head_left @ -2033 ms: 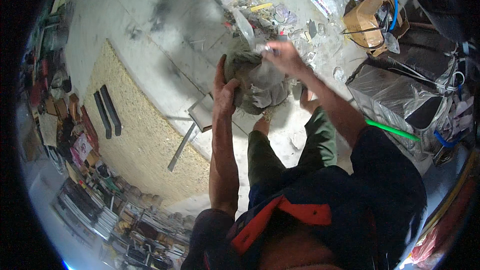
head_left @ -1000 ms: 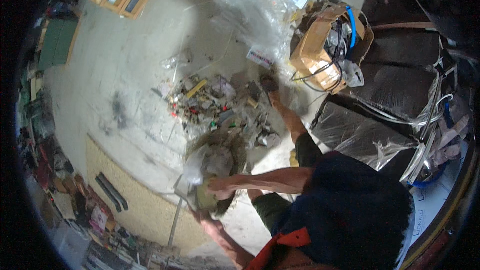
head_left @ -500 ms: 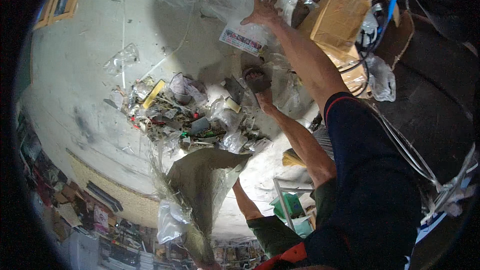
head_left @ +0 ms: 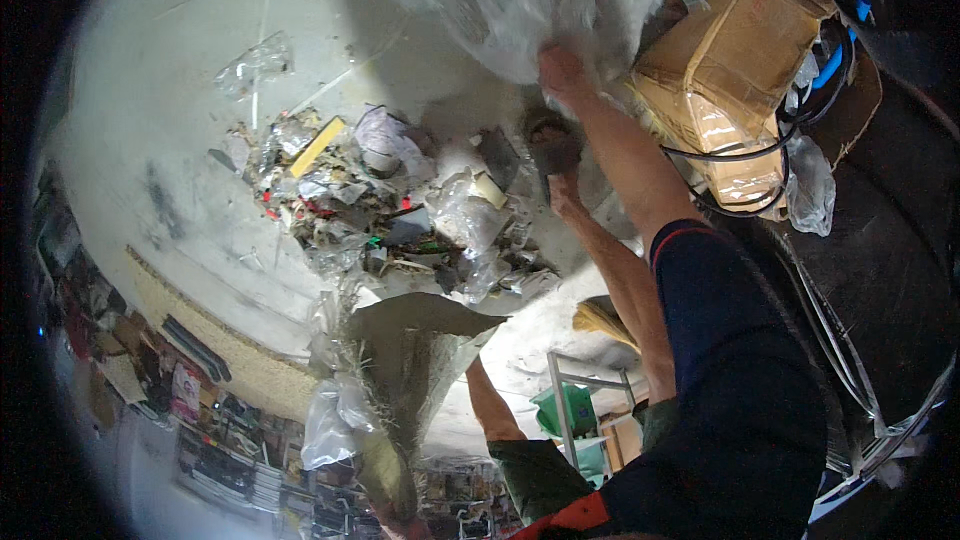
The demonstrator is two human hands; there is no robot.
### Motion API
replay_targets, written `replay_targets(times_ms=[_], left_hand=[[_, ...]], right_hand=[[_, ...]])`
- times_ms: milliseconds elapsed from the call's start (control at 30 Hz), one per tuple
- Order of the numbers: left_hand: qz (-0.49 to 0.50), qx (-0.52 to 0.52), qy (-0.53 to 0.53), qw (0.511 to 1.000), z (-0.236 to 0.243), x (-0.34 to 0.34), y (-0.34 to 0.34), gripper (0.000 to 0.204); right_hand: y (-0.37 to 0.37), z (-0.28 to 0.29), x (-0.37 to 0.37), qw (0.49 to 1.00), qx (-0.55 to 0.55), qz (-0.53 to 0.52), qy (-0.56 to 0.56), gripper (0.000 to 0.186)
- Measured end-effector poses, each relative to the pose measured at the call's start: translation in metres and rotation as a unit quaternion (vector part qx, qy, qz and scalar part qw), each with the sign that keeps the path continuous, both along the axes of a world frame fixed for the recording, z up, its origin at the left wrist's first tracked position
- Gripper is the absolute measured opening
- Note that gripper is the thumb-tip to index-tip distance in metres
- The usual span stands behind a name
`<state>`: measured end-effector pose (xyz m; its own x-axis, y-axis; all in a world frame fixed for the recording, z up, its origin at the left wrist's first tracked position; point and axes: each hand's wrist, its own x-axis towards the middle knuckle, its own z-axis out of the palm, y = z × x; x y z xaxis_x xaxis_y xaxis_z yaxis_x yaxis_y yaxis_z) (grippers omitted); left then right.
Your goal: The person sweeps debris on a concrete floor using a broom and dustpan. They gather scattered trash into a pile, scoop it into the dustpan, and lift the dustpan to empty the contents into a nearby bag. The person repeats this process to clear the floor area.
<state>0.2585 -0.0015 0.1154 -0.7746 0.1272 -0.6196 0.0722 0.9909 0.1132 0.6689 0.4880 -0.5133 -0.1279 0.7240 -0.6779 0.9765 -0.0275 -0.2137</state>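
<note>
Right hand [head_left: 568,76], fingers [head_left: 555,57] spread before, now clenched on clear plastic sheeting [head_left: 520,5]

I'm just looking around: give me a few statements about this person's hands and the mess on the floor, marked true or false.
1. The right hand's grip is on clear plastic sheeting. True.
2. A yellow strip lies on the rubbish pile. True.
3. The left hand's grip is on that strip. False: it is on an olive sack.
4. The cardboard box is left of the pile. False: the box is to its right.
</note>
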Motion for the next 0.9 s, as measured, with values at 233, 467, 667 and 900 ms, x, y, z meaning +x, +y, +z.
replay_targets(times_ms=[233, 467, 667, 900], left_hand=[[-0.037, 0.053, -0.009, 0.998, 0.011, -0.03, -0.039, 0.07], [0.057, 0.196, -0.016, 0.979, 0.018, -0.05, -0.04, 0.073], [0.165, 0.173, -0.022, 0.971, 0.015, -0.054, -0.077, 0.077], [0.191, 0.133, 0.025, 0.972, -0.005, -0.048, -0.124, 0.074]], right_hand=[[-0.042, 0.159, -0.122, 0.935, 0.272, -0.129, 0.186, 0.037], [-0.116, 0.378, -0.178, 0.911, -0.165, -0.092, 0.366, 0.077], [-0.078, 0.248, -0.127, 0.967, 0.141, -0.126, 0.168, 0.121], [-0.005, 0.037, -0.036, 0.991, 0.077, -0.086, -0.066, 0.139]])
